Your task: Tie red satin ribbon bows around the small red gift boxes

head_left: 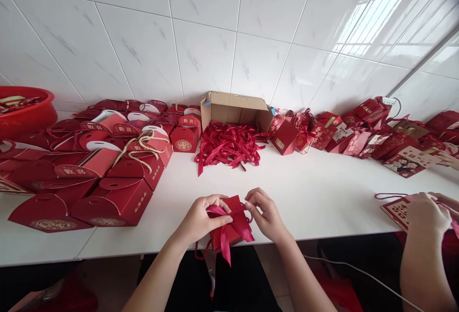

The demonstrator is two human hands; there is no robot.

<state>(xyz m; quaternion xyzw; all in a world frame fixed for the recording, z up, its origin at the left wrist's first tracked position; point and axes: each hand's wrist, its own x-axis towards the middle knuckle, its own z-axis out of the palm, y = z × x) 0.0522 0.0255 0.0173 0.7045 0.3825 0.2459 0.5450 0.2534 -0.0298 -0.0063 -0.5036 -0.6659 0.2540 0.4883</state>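
Observation:
A small red gift box (232, 235) sits at the near edge of the white table (315, 192), right in front of me. A red ribbon (225, 250) lies across the top of the box, its ends hanging over the front. My left hand (202, 217) pinches a loop of that ribbon on the left side. My right hand (263, 212) grips the ribbon at the box's upper right corner. Both hands press against the box.
Stacks of red gift boxes (107, 197) fill the left side. An open cardboard box (234, 109) spills loose red ribbons (229, 144) at the back centre. More red boxes (358, 135) line the right. A red basin (25, 109) sits far left. Another person's hands (426, 214) hold a box at right.

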